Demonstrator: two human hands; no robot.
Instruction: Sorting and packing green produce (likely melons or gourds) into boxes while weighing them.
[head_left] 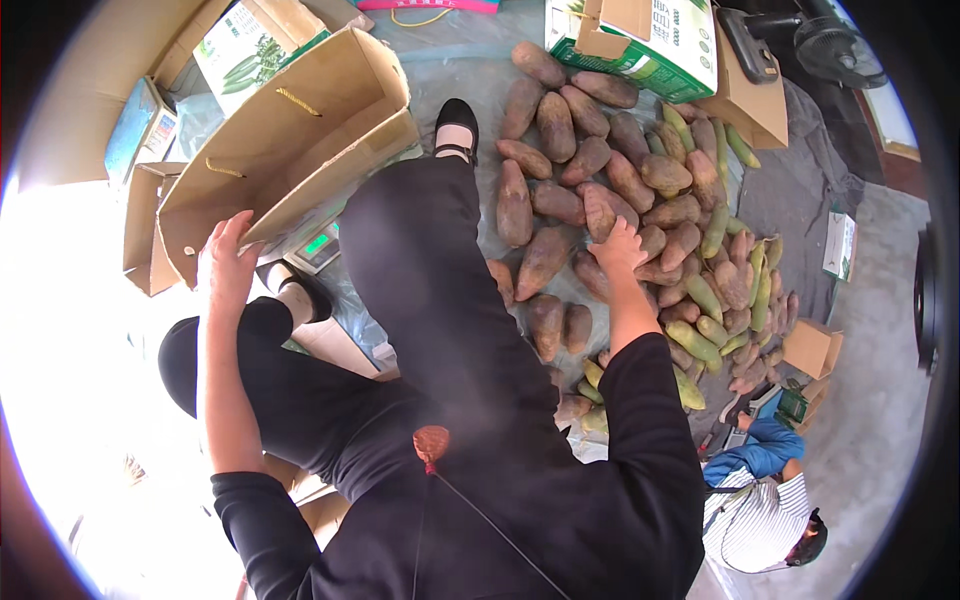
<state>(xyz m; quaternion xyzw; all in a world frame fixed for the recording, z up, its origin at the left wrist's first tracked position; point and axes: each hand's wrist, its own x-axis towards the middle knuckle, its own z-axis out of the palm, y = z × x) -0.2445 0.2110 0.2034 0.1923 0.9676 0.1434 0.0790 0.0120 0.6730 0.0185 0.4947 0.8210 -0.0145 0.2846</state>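
Note:
My left hand [226,268] grips the near end of a long open cardboard box [345,165], its fingers curled over the wall. Yellow rope handles show on the box's inner side. Under the box's near edge is a scale [318,243] with a lit green display. On the right, my right hand [620,252] closes its fingers on the lower end of a reddish-brown, elongated vegetable [600,210]; the palm side is hidden. Around it lies a wide pile of similar brown vegetables [556,127], with several green ones [715,228] mixed in.
A white and green printed box [650,45] stands behind the pile, near a black fan [840,50]. Plastic sheeting [450,75] and dark cloth [800,180] cover the floor. Another person in a striped shirt [760,525] is at the lower right, near small cardboard boxes [812,348].

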